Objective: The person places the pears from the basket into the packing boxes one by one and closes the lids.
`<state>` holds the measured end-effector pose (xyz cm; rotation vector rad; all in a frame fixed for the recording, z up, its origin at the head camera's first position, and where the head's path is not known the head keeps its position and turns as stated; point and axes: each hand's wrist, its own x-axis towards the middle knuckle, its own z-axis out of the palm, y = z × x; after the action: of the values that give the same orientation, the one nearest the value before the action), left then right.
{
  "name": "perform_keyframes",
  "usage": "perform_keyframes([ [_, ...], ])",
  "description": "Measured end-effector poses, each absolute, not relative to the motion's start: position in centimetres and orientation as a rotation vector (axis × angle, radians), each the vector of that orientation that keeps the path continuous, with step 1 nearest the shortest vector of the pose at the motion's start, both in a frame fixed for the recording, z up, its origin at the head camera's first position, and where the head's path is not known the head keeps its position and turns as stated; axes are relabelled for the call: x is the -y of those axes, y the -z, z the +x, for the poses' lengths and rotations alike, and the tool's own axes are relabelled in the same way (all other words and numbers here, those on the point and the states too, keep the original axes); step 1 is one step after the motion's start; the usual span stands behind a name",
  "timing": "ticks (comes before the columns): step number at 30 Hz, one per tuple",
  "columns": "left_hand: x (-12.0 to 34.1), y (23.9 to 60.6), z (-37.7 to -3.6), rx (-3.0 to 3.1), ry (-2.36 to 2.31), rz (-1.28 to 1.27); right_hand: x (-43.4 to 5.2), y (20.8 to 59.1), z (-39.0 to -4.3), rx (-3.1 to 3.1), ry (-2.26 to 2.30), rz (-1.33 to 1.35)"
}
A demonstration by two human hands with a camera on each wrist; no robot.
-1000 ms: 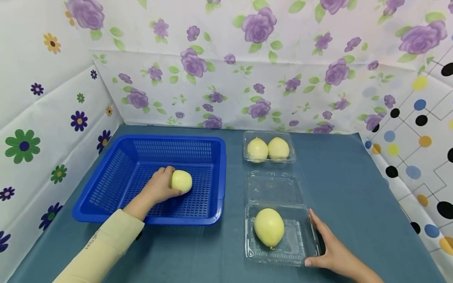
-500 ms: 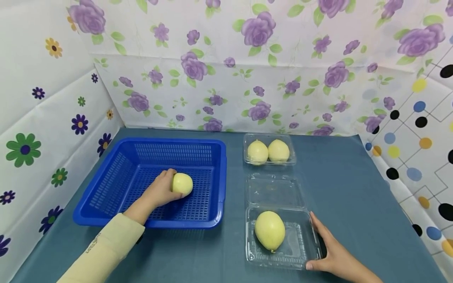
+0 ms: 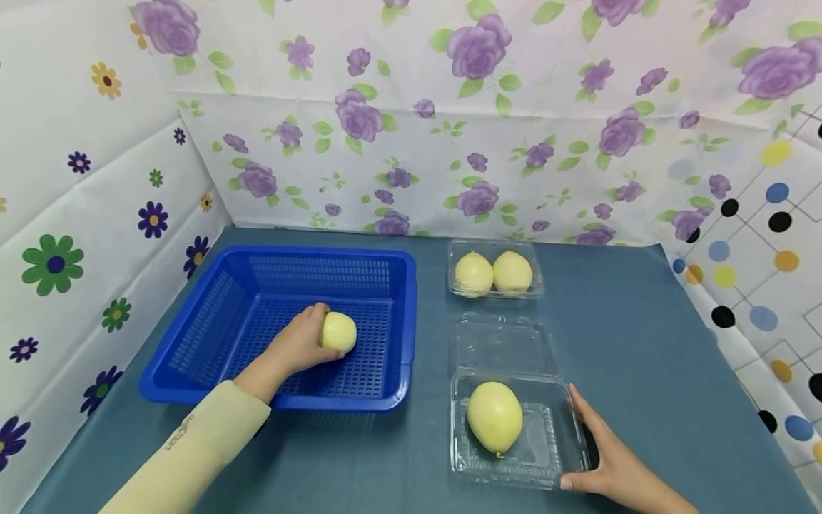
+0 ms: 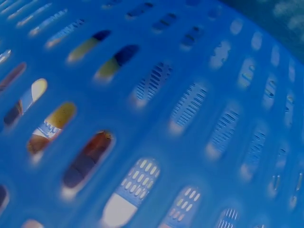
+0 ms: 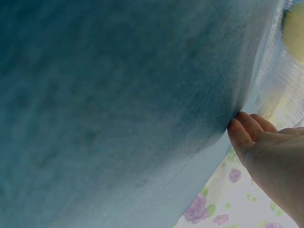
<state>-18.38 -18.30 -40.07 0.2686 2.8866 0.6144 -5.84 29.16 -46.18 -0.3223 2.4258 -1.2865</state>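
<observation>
Gripping one pale yellow fruit (image 3: 338, 333) on the blue basket (image 3: 212, 371) floor, the left hand (image 3: 300, 344) curls its fingers round it, while the right hand (image 3: 610, 464) steadies the open clamshell (image 3: 552, 442), fingers relaxed, one fruit (image 3: 494, 417) left inside.

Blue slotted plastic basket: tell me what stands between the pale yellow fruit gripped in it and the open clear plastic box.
The left hand grips the pale yellow fruit inside the blue slotted plastic basket. Only the basket's right wall stands between it and the open clear plastic box; the blue cloth between them is bare.
</observation>
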Motion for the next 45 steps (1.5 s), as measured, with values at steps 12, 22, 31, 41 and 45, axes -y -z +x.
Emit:
perform_keyframes([
  [12,17.83,40.33,-17.94,-2.878,-0.571,0.311,-29.54,46.51,-5.32,-2.366,1.309,-0.339],
  [22,17.74,40.16,-17.94,-2.867,-0.574,0.376,-29.26,46.0,-5.71,-2.366,1.315,-0.32],
  [31,17.71,40.03,-17.93,-2.856,-0.564,0.416,-29.07,45.93,-5.81,-2.389,1.295,-0.314],
  [41,17.56,40.02,-17.95,-2.842,-0.546,0.456,-28.97,45.86,-5.81,-2.406,1.281,-0.311],
  [45,17.63,40.08,-18.05,-2.836,-0.54,0.47,-28.93,45.9,-5.71,-2.442,1.277,-0.336],
])
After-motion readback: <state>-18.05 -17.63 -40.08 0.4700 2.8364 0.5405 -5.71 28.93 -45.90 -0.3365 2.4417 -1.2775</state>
